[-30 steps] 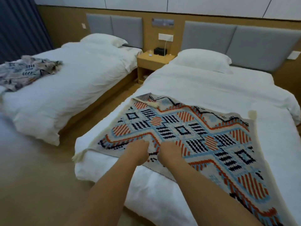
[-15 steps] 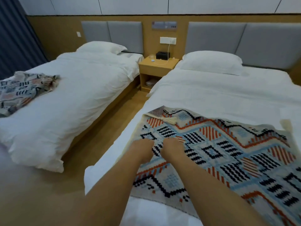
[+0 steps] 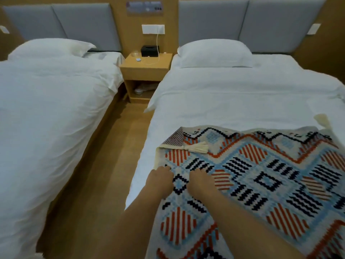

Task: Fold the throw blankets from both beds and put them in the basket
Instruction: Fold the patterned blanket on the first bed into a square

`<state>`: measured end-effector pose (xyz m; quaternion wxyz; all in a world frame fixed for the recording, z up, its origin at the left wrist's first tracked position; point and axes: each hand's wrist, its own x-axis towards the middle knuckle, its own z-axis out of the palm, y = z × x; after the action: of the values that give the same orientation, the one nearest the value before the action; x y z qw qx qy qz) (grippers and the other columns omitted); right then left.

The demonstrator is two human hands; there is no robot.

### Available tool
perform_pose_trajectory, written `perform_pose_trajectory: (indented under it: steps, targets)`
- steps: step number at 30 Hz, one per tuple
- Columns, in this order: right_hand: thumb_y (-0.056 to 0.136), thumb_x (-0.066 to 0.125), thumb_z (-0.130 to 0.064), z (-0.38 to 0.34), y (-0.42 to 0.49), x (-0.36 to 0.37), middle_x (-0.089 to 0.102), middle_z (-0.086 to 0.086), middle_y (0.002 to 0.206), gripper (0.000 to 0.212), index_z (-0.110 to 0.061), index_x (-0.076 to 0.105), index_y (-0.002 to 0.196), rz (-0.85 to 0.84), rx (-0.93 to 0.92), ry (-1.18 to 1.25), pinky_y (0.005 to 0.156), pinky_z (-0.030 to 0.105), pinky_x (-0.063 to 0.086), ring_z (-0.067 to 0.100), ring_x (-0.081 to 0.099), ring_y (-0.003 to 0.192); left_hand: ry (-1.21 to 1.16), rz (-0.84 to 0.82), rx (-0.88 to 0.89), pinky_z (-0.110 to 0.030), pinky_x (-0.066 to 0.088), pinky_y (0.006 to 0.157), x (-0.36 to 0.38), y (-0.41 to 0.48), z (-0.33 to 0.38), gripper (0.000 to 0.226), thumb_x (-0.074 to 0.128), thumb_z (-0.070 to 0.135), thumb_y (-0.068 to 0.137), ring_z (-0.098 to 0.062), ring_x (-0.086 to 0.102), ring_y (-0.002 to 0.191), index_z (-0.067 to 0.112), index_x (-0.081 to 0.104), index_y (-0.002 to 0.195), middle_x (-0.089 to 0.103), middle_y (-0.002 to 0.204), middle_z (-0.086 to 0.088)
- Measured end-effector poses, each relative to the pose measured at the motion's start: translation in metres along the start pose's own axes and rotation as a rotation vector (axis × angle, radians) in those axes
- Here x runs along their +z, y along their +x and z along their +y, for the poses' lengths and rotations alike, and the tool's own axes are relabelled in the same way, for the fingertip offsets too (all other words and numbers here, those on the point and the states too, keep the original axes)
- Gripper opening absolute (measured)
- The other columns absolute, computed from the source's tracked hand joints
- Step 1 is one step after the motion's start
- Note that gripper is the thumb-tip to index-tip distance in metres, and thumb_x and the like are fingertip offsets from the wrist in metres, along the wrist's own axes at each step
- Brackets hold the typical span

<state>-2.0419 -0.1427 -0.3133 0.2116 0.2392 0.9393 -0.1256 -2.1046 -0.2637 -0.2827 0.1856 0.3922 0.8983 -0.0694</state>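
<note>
You are working with one throw blanket (image 3: 270, 180), and it is lying spread across the foot half of the right bed (image 3: 242, 101), its left edge close to that bed's side. It is a flat woven piece, cream at the border, covered in stepped diamonds, zigzags and striped patches in orange, navy and pale blue. Two cream tassels are showing: one tassel (image 3: 197, 147) is lying on the folded-over near-left corner, and a far tassel (image 3: 323, 120) is resting on the sheet at the right.

Both of your hands are sitting on the weave side by side, near the left edge. Your left hand (image 3: 160, 181) and your right hand (image 3: 200, 182) are each curling their fingers down into the fabric and gripping it; how much cloth is bunching beneath them is probably small, since the knuckles are hiding it.

Two beds are showing, the left bed (image 3: 46, 109) carrying only rumpled white linen. Each is bearing one plump white pillow. Four grey padded headboard panels are lining the wall. Between the beds one boxy wooden table (image 3: 145, 71) is carrying a black box (image 3: 149, 51) and a thin white cable (image 3: 157, 47).
</note>
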Motion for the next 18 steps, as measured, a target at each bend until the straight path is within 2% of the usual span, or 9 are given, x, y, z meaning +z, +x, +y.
perform_pose_trajectory:
  steps: [2,6,9,11,15,18]
  targets:
    - [0.095,0.045,-0.020,-0.017,0.030,0.008,0.048,0.011,0.125,0.024,-0.009,0.050,0.116,-0.060,0.061,0.017,0.091,0.037,0.044,0.026,0.047,0.113,0.032,-0.023,0.069,-0.038,0.037,0.098,0.015,0.034,-0.028,0.034,0.040,0.022,0.094,-0.025,0.040,0.124,0.012,0.052,0.124,0.043,0.136,-0.008]
    - [0.094,0.044,-0.022,-0.043,0.091,0.027,0.048,0.010,0.123,0.026,-0.010,0.050,0.116,-0.073,0.107,0.049,0.088,0.035,0.044,0.025,0.047,0.111,0.029,-0.088,0.163,-0.039,0.032,0.102,0.040,0.099,-0.067,0.040,0.042,0.021,0.093,-0.026,0.031,0.132,0.013,0.045,0.132,0.029,0.149,-0.010]
    - [0.093,0.045,-0.025,-0.046,0.126,0.037,0.049,0.009,0.125,0.031,-0.012,0.048,0.121,-0.067,0.134,0.077,0.092,0.035,0.042,0.024,0.046,0.114,0.030,-0.117,0.187,-0.046,0.017,0.113,0.055,0.149,-0.074,0.050,0.040,0.027,0.095,-0.028,0.007,0.144,0.014,0.031,0.143,0.005,0.158,-0.010]
    - [0.093,0.044,-0.026,-0.041,0.151,0.048,0.048,0.008,0.127,0.033,-0.012,0.047,0.123,-0.074,0.153,0.099,0.095,0.035,0.040,0.024,0.044,0.117,0.028,-0.131,0.199,-0.048,0.007,0.115,0.069,0.180,-0.073,0.057,0.041,0.031,0.095,-0.029,-0.005,0.145,0.015,0.023,0.146,-0.005,0.158,-0.010]
    - [0.095,0.040,-0.034,-0.031,0.193,0.065,0.041,0.010,0.138,0.043,-0.011,0.041,0.132,-0.053,0.116,0.121,0.104,0.037,0.034,0.025,0.038,0.126,0.066,-0.114,0.218,-0.048,0.004,0.115,0.094,0.228,-0.078,0.065,0.038,0.037,0.095,-0.030,-0.009,0.144,0.014,0.010,0.149,-0.009,0.158,-0.009]
    - [0.099,0.025,-0.037,-0.023,0.222,0.071,0.029,0.008,0.150,0.050,-0.012,0.028,0.143,0.027,0.058,0.096,0.114,0.039,0.023,0.025,0.025,0.138,0.094,-0.089,0.242,-0.048,0.002,0.115,0.105,0.256,-0.086,0.061,0.032,0.036,0.097,-0.030,-0.011,0.144,0.015,0.009,0.149,-0.010,0.158,-0.007]
